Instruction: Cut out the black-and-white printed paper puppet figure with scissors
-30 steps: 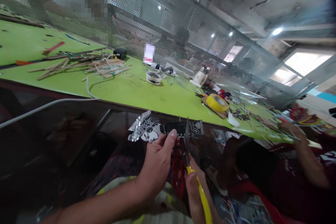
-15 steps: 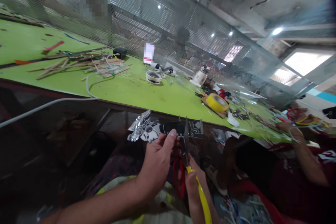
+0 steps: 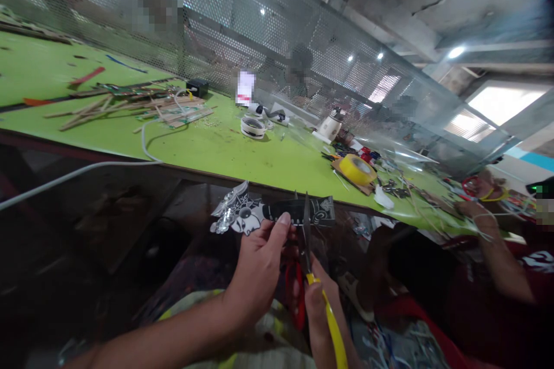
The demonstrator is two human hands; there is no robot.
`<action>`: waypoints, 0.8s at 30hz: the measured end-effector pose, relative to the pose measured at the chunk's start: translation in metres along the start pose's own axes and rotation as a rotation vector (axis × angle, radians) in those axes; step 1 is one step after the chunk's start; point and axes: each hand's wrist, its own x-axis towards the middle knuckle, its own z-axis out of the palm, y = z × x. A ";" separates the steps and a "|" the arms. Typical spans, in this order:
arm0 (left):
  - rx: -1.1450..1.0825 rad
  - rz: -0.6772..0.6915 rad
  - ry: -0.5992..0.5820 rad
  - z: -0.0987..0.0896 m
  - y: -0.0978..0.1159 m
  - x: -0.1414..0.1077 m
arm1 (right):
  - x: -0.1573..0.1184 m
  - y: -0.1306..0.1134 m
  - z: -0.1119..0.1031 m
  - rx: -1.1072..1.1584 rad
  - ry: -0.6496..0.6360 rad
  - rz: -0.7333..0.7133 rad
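A flat black, white and silver printed cutout (image 3: 281, 210) with a face drawn on it is pinched between the thumb and fingers of my left hand (image 3: 259, 256). Its silver, shiny end points left. My right hand (image 3: 320, 311) grips scissors (image 3: 306, 242) with one yellow and one red handle. The blades point up and stand slightly apart, across the black right part of the cutout near its patterned end. Some fingers of both hands are hidden behind the cutout and the handles.
Past my hands stands a green table (image 3: 208, 150) bearing thin wooden sticks (image 3: 95, 106), a white cable (image 3: 145, 138), a white tape roll (image 3: 252, 127) and a yellow tape roll (image 3: 357, 169). A perforated screen (image 3: 225, 29) rises behind. At right sits another person (image 3: 489, 277).
My hands, the cutout and the scissors stay almost where they were. The other person's hand and the strands at the right have shifted slightly.
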 end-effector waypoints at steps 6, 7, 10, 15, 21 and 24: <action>-0.008 -0.007 0.010 -0.001 0.000 0.000 | 0.000 -0.004 0.000 0.094 0.004 0.044; -0.008 -0.006 0.007 -0.001 0.000 0.000 | 0.000 -0.005 0.000 0.084 -0.004 0.041; -0.001 -0.004 0.005 -0.002 -0.001 0.001 | 0.000 -0.006 -0.001 0.052 -0.016 0.042; 0.000 -0.009 0.005 0.000 0.000 0.000 | 0.000 -0.005 0.000 0.116 -0.005 0.060; -0.003 -0.009 0.017 0.001 0.002 0.000 | 0.000 -0.002 0.002 0.137 0.018 0.062; 0.004 -0.009 0.010 0.001 0.002 -0.001 | 0.001 -0.001 0.002 0.067 0.026 0.010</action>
